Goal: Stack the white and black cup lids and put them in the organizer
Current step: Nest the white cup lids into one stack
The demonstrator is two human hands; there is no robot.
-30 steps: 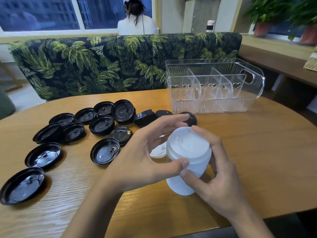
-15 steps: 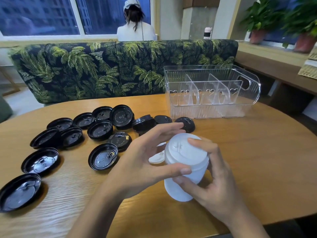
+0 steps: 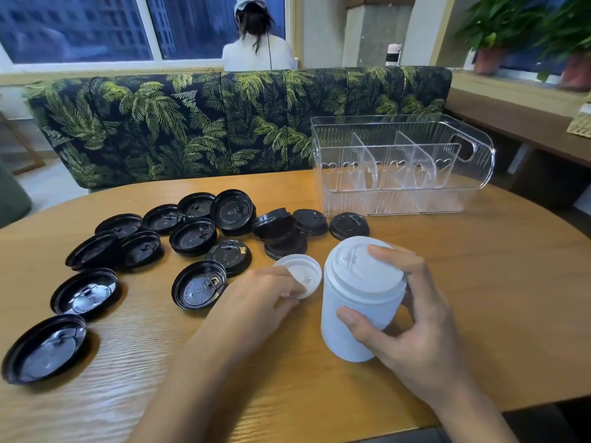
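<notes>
A tall stack of white cup lids (image 3: 358,302) stands on the wooden table (image 3: 479,282), with my right hand (image 3: 412,318) wrapped around it, thumb in front and fingers on top. A single white lid (image 3: 300,273) lies just left of the stack, and the fingertips of my left hand (image 3: 259,302) pinch its near edge. Several black lids (image 3: 195,235) are scattered over the left half of the table, most upside down. The clear plastic organizer (image 3: 399,199) with dividers stands empty at the back right.
A leaf-patterned bench back (image 3: 208,123) runs behind the table. A person (image 3: 256,43) sits beyond it, facing away. Potted plants (image 3: 489,33) stand on a ledge at the right. The table's near edge is close to my arms.
My left hand has left the white stack and dropped to the loose white lid beside it. My right hand alone now holds the stack. The view has shifted slightly.
</notes>
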